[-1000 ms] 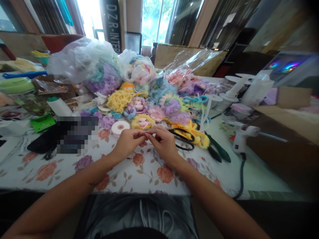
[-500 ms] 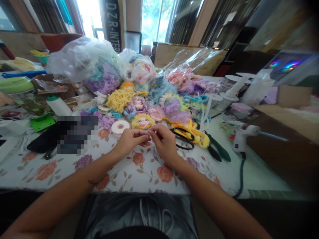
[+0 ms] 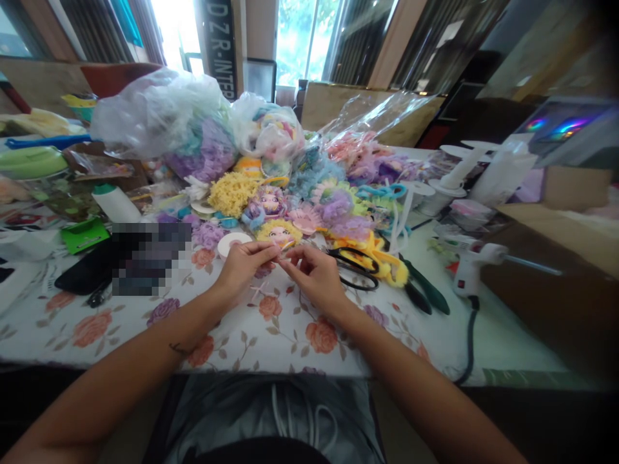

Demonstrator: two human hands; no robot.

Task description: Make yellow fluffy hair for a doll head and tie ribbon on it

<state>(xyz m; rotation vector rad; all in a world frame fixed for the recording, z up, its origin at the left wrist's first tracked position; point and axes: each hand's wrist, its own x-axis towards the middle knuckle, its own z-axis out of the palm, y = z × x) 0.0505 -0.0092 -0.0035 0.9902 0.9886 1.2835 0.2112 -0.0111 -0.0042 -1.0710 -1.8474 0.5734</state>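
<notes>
My left hand (image 3: 242, 265) is closed in a pinch on a thin pale ribbon (image 3: 260, 291), whose loose tail hangs below the fingers over the cloth. Opposite it, my right hand (image 3: 313, 270) has its thumb and finger pinched at the same spot, with the ribbon between the fingertips mostly hidden. Just behind the left hand lies a white ribbon spool (image 3: 233, 242). A doll head with curly yellow hair (image 3: 276, 229) sits right behind the fingertips. Black-handled scissors (image 3: 360, 270) rest beside my right hand.
Fluffy yarn pieces (image 3: 235, 193) and plastic bags (image 3: 164, 109) are heaped at the back. On the right are green-handled pliers (image 3: 430, 293), a white glue gun (image 3: 469, 267) with a cord, and a cardboard box (image 3: 575, 187). A black pouch (image 3: 80, 274) lies left on the flowered tablecloth (image 3: 222, 348).
Both hands have shifted slightly left, and my right fingers have spread a little more. The ribbon's tail now shows below my left hand.
</notes>
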